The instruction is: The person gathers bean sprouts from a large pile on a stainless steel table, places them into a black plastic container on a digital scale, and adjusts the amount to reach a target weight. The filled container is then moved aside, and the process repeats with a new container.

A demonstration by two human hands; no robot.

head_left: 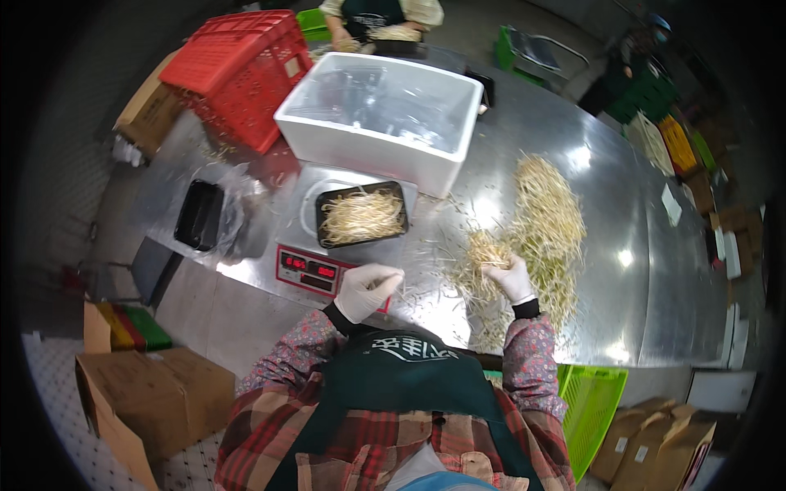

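Left hand [366,289] gloved, grip loosely curled; right hand [511,277] gloved, grip closed, forearm raised.

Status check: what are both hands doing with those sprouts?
Left hand pinching a few strands by the scale. Right hand grabbing the sprout pile. Black tray part-filled.

Both the left hand [364,290] and the right hand [512,278] wear thin white gloves with dark knit cuffs showing just behind the wrists. Above these run floral-patterned sleeve covers, then a red plaid shirt under a dark green apron bearing pale lettering.
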